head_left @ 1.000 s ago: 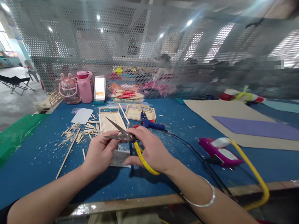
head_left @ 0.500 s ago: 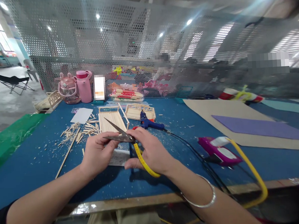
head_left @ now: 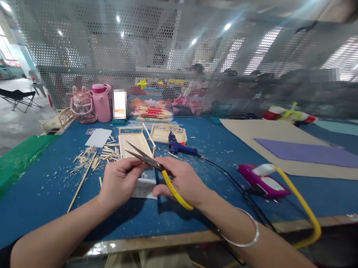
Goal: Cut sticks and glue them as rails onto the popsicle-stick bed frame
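My right hand (head_left: 182,182) grips a pair of scissors (head_left: 150,161) with dark blades and a yellow handle marked like a tape measure. The blades point up and left, only slightly apart. Close to them, my left hand (head_left: 119,182) is closed in a pinch; what its fingertips hold is hidden. Beyond both hands lies a flat panel of wooden sticks (head_left: 134,144) with a raised stick frame. A printed white paper (head_left: 144,188) and a dark blue upright bar (head_left: 158,192) are partly hidden behind my hands.
Loose stick offcuts (head_left: 109,152) and one long stick (head_left: 81,182) lie left. A blue glue gun (head_left: 181,148) rests beside a small stick frame (head_left: 167,134). Rightward are a purple device (head_left: 262,181) with a yellow cord and purple sheet (head_left: 310,152). Pink bottles (head_left: 101,104) stand behind.
The scissor blades have come closer together. A small stick piece now shows just in front of the glue gun. Both hands have stayed nearly in place.
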`<action>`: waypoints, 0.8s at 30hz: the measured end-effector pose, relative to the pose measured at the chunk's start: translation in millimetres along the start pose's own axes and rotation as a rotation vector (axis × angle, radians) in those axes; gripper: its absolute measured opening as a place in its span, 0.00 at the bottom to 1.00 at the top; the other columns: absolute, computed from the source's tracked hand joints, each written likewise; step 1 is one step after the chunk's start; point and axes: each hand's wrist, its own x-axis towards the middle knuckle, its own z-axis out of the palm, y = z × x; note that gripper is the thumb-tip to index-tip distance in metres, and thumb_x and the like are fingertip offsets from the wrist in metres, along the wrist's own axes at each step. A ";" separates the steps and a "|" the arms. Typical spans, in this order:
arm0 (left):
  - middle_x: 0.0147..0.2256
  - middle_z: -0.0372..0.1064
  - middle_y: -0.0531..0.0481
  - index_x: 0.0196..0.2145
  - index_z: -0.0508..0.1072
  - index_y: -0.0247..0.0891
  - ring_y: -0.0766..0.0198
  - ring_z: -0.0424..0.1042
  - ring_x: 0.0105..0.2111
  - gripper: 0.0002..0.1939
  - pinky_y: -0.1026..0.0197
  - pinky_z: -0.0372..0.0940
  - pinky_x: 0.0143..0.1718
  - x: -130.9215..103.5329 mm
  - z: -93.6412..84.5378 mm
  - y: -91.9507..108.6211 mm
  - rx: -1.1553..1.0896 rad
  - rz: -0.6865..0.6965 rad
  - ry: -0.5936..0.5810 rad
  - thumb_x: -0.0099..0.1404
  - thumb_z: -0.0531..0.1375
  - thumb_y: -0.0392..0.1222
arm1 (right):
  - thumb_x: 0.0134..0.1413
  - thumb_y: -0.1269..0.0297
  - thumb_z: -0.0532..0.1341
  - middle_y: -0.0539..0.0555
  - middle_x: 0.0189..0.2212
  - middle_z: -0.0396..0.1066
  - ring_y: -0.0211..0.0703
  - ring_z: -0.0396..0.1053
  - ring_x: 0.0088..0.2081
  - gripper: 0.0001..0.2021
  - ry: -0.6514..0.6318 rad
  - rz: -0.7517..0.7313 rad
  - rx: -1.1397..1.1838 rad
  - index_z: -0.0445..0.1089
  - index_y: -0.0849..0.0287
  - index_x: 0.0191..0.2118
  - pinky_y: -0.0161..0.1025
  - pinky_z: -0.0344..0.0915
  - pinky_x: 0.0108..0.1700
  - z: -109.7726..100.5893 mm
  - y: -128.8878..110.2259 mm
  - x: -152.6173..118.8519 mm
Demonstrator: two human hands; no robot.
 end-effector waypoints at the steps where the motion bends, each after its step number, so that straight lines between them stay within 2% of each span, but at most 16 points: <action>1: 0.27 0.76 0.52 0.33 0.77 0.37 0.69 0.69 0.22 0.08 0.68 0.63 0.24 0.2 0.3 0.4 -0.014 -0.013 -0.004 0.59 0.58 0.37 | 0.41 0.35 0.55 0.56 0.33 0.71 0.44 0.69 0.34 0.34 0.000 -0.007 0.035 0.67 0.62 0.44 0.38 0.64 0.37 -0.2 -0.7 1.0; 5: 0.28 0.75 0.52 0.34 0.75 0.37 0.69 0.69 0.23 0.09 0.68 0.63 0.26 -0.1 0.1 1.6 -0.033 -0.025 -0.032 0.62 0.55 0.40 | 0.42 0.33 0.52 0.56 0.35 0.70 0.44 0.68 0.36 0.36 0.010 -0.002 0.112 0.65 0.61 0.45 0.38 0.63 0.37 -1.7 -0.6 3.3; 9: 0.23 0.69 0.53 0.28 0.70 0.37 0.69 0.67 0.25 0.12 0.66 0.62 0.29 -0.6 -1.1 1.2 0.006 -0.002 -0.104 0.66 0.51 0.41 | 0.38 0.31 0.54 0.59 0.38 0.67 0.48 0.66 0.39 0.40 0.002 0.002 0.014 0.61 0.62 0.47 0.43 0.63 0.40 -3.4 2.8 2.7; 12: 0.22 0.64 0.55 0.32 0.66 0.37 0.69 0.65 0.23 0.09 0.66 0.61 0.28 -0.6 -1.0 0.8 -0.048 -0.023 -0.114 0.67 0.50 0.40 | 0.37 0.32 0.55 0.57 0.36 0.65 0.46 0.65 0.36 0.39 -0.024 -0.019 0.002 0.60 0.62 0.47 0.42 0.63 0.39 -4.1 2.5 2.8; 17: 0.26 0.69 0.55 0.34 0.65 0.39 0.69 0.70 0.27 0.01 0.67 0.63 0.32 -1.9 -0.6 -0.9 -0.103 -0.018 -0.129 0.63 0.54 0.36 | 0.36 0.34 0.59 0.55 0.35 0.64 0.45 0.63 0.35 0.37 -0.033 -0.036 -0.014 0.60 0.60 0.46 0.41 0.62 0.38 -4.2 -0.6 3.4; 20: 0.28 0.72 0.54 0.34 0.67 0.39 0.69 0.71 0.30 0.04 0.67 0.64 0.34 -2.4 -1.7 -3.4 -0.036 0.030 -0.114 0.62 0.54 0.33 | 0.34 0.35 0.61 0.56 0.36 0.64 0.46 0.63 0.36 0.38 -0.030 -0.043 -0.040 0.59 0.59 0.47 0.42 0.62 0.39 -4.1 -0.6 3.1; 24: 0.28 0.72 0.54 0.33 0.69 0.38 0.69 0.69 0.27 0.09 0.68 0.63 0.29 -1.2 -3.3 -4.3 0.062 0.104 -0.073 0.58 0.52 0.29 | 0.34 0.35 0.61 0.57 0.37 0.64 0.46 0.62 0.37 0.38 -0.033 -0.049 -0.057 0.59 0.60 0.47 0.43 0.62 0.40 -4.5 -0.9 2.7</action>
